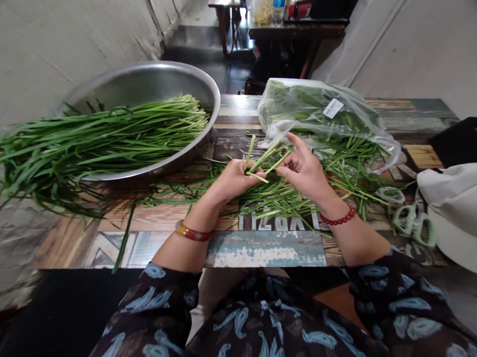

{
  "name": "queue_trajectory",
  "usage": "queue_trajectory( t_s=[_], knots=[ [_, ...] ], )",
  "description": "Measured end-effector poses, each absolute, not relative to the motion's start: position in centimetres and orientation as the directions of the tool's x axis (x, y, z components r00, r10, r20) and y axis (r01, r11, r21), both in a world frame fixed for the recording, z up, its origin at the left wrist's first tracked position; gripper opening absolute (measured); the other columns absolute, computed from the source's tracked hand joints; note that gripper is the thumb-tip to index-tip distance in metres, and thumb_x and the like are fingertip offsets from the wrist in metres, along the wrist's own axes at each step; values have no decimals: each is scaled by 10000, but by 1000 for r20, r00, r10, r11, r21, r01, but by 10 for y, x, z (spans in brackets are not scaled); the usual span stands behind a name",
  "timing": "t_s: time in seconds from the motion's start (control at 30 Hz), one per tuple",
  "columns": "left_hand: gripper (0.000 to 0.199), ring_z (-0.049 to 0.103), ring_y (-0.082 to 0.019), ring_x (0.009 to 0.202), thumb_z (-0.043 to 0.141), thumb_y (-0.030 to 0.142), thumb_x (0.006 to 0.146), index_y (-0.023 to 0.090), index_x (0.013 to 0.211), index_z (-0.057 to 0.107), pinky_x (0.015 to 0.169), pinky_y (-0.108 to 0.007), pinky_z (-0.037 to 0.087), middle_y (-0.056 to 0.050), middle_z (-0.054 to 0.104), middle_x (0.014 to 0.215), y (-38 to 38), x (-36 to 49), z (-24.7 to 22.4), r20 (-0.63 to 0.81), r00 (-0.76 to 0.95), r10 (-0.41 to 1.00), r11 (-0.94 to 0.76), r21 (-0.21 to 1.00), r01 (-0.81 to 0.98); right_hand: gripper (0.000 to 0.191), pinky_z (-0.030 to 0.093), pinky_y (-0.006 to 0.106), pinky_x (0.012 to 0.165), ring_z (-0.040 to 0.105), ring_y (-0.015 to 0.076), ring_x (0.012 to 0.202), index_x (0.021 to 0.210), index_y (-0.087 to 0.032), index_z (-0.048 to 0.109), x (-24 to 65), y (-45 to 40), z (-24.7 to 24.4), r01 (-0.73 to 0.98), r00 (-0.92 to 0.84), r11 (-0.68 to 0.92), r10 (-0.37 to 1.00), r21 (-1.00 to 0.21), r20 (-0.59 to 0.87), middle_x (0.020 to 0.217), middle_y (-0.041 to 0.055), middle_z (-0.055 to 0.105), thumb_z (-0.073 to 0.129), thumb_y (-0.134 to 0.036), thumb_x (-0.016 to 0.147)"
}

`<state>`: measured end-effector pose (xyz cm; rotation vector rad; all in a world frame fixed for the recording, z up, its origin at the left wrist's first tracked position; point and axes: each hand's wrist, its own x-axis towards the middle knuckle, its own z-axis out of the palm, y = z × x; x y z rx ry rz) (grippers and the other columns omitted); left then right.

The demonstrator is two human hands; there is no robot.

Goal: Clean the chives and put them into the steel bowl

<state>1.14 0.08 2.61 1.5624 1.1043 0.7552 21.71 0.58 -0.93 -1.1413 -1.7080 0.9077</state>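
My left hand (235, 179) is closed around a few garlic chives (267, 158), whose pale stalk ends fan out at different angles above the thumb. Facing it, my right hand (304, 169) has thumb and index finger apart, with the other fingers partly curled. One stalk end reaches up to its fingers; whether they touch it I cannot make out. Beneath both hands lies a loose spread of chives (279, 197) on the patterned tabletop (266, 247). To the left, a large bunch of chives (112, 132) fills much of a metal basin (214, 94), leaves hanging over its rim.
Behind my right hand lies a clear plastic bag (332, 101) with more greens inside. Pale green scissors (415, 225) and a white cap (460, 209) are at the right. A wall borders the left side; another table (298, 32) stands farther back.
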Motion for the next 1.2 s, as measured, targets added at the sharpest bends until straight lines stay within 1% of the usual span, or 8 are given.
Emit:
queue_trajectory(
  t_s=[0.13,0.27,0.33,0.4,0.5,0.63,0.83,1.2],
  knots=[
    [213,408,-77,558,695,330,715,136,643,647,575,-229,340,46,513,562,2,9,28,-43,372,927,-67,959,277,565,535,348,674,572,156,643,1397,-263,500,240,18,-3,437,3,319,935,-841,356,814,5,673,617,-239,845],
    [215,422,-81,573,693,340,733,134,676,670,591,-230,344,37,537,586,3,7,27,-26,371,928,-81,960,269,172,530,377,772,624,188,756,929,-221,742,255,22,7,612,-61,343,919,-713,390,832,44,699,588,-247,857],
    [231,439,-84,587,697,354,736,130,688,676,597,-227,346,31,552,603,4,7,25,-27,382,924,-79,963,258,170,524,405,863,651,227,914,860,-225,749,253,19,11,622,-112,404,894,-670,434,934,73,717,588,-276,877],
    [261,448,-85,590,686,379,748,125,688,671,595,-223,347,27,556,609,4,7,23,-39,396,917,-66,967,248,202,532,391,872,650,227,984,996,-237,743,246,14,12,546,-117,438,884,-714,453,1065,82,708,588,-318,896],
    [301,439,-85,571,649,407,778,123,678,661,576,-223,336,29,535,588,4,8,20,-57,416,908,-59,963,262,339,551,334,779,656,180,860,1196,-247,678,232,8,6,364,-157,370,929,-855,335,1065,59,703,621,-375,887],
    [289,442,-88,575,652,393,774,127,661,658,574,-226,344,25,541,587,6,8,17,-27,382,924,-88,956,281,245,529,293,684,626,143,695,964,-205,728,224,7,-1,244,-188,218,967,-945,175,785,10,687,686,-407,831],
    [211,466,-88,598,664,338,759,136,697,659,614,-224,382,26,574,620,8,6,21,52,201,978,-95,973,210,258,499,264,636,612,126,648,837,-203,697,229,11,2,118,-78,131,989,-984,122,707,2,677,733,-453,784],
    [278,450,-92,594,699,388,748,124,667,667,595,-229,360,25,549,602,6,5,19,-1,396,918,-134,941,312,296,445,269,618,543,117,585,736,-192,656,231,13,-1,222,-23,158,987,-962,156,642,-8,639,671,-467,845]
  ],
)
